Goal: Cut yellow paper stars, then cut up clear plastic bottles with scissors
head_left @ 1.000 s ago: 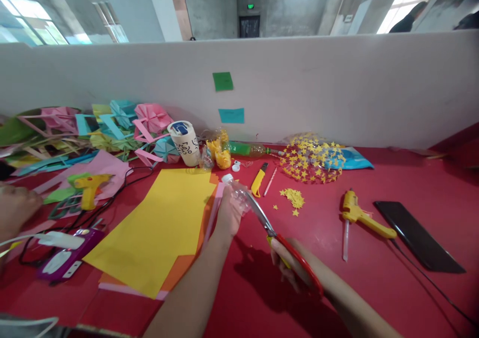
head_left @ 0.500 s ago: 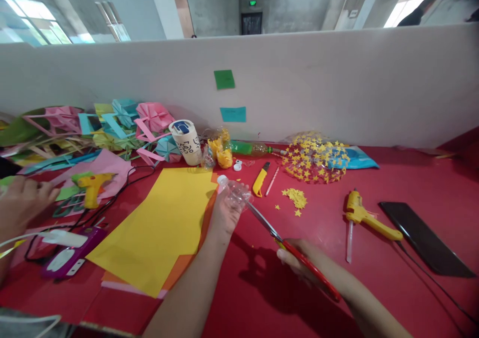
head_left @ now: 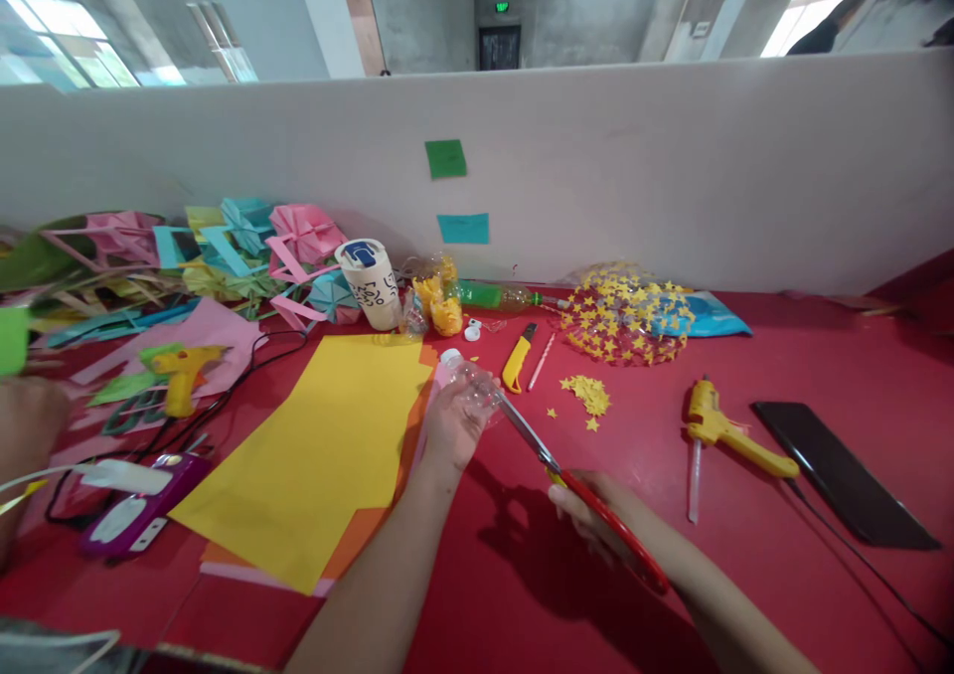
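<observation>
Blown-out windows [head_left: 60, 38] upper L & R; soft dk shadow [head_left: 541, 560] on red table [head_left: 645, 406]; edges warped.

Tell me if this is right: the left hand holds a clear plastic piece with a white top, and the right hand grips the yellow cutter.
Not quite: in the head view the right hand grips red-handled scissors; the yellow cutter lies on the red table. The left hand does hold a clear plastic piece with a white top.

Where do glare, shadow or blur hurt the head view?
Head view: glare washes out the left window; a dark shadow crosses the red table beneath the scissors; the co-worker's hand looks blurred; the clear bottle shows faintly.
</observation>
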